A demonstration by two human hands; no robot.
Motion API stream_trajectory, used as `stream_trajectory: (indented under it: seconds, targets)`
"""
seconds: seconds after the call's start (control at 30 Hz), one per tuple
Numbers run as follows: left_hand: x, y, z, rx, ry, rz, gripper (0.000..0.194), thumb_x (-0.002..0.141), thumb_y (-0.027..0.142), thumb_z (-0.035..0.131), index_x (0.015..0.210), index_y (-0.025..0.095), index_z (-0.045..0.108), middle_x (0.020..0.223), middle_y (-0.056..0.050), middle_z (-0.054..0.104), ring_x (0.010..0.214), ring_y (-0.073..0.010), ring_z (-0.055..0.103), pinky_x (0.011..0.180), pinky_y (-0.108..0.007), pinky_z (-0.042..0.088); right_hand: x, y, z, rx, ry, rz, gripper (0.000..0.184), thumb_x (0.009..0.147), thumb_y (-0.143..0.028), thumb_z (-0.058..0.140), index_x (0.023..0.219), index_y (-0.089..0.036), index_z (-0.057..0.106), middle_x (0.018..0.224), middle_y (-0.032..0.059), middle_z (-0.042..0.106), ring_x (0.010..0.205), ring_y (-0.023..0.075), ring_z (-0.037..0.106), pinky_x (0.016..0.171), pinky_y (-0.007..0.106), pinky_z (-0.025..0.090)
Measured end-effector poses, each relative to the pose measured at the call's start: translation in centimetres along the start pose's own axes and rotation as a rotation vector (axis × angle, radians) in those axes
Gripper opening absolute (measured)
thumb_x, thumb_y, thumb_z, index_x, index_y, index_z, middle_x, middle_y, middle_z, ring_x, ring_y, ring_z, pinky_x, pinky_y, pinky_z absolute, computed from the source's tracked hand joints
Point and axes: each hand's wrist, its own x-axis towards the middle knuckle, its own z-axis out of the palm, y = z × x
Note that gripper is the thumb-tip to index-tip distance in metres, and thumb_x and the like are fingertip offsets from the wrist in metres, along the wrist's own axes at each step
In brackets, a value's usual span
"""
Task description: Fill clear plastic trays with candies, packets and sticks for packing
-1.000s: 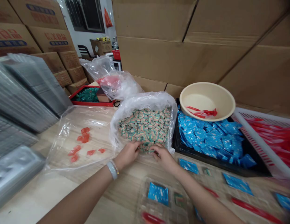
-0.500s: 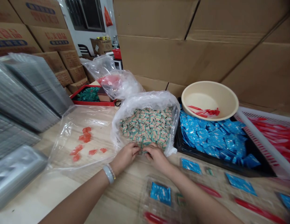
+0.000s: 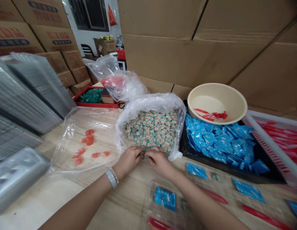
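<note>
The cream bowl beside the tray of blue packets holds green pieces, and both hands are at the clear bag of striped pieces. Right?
No: the head view shows the cream bowl holding red pieces, not green. The rest stands: it is beside the tray of blue packets, and the left hand and right hand are at the clear bag of striped pieces.

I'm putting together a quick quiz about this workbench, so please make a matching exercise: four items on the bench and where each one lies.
Items:
1. blue sachets
2. small striped pieces
3. red strips
4. red-orange pieces

Places:
A. beige bowl
B. flat clear plastic sheet
C. black tray
D. clear plastic bag at the left hand and right hand

Right pairs: 1-C, 2-D, 3-A, 4-B
</note>
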Motion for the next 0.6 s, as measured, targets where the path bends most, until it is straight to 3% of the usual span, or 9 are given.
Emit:
stream_trajectory:
  seconds: [0.1,0.27,0.43,0.6]
  targets:
    - [0.1,-0.1,-0.2,-0.011,-0.033,0.025,0.018,0.077,0.015,0.049,0.089,0.018,0.062,0.085,-0.005,0.06,0.082,-0.0155,0.053,0.075,-0.026,0.042,0.0,0.4,0.2,0.012,0.003,-0.019,0.023,0.07,-0.005,0.051,0.082,-0.02,0.062,0.08,0.0024,0.059,0.084,0.0172,0.047,0.076,0.031,0.035]
    - [-0.4,-0.6,-1.0,0.065,0.088,-0.004,0.023,0.079,0.014,0.044,0.099,0.016,0.056,0.091,-0.006,0.058,0.086,-0.016,0.052,0.077,-0.027,0.042,0.2,1.3,0.2,0.013,0.053,0.032,0.023,0.071,-0.006,0.051,0.087,-0.018,0.063,0.086,0.0053,0.059,0.086,0.0176,0.05,0.075,0.03,0.037]
    - [-0.7,-1.5,-1.2,0.096,0.031,-0.018,0.019,0.08,0.015,0.044,0.09,0.018,0.06,0.089,-0.005,0.06,0.082,-0.0163,0.054,0.074,-0.027,0.042,2.1,0.5,-0.3,-0.115,-0.036,0.033,0.021,0.073,-0.011,0.052,0.087,-0.022,0.064,0.085,0.0034,0.062,0.087,0.0187,0.05,0.077,0.031,0.036]
    - [-0.8,-1.4,-0.8,0.063,0.047,-0.054,0.019,0.078,0.013,0.045,0.088,0.016,0.06,0.088,-0.006,0.06,0.083,-0.0167,0.054,0.075,-0.027,0.042,4.1,-0.6,-0.4,-0.305,-0.161,0.075,0.021,0.073,-0.012,0.051,0.085,-0.021,0.065,0.087,0.0059,0.063,0.087,0.023,0.051,0.073,0.032,0.036]
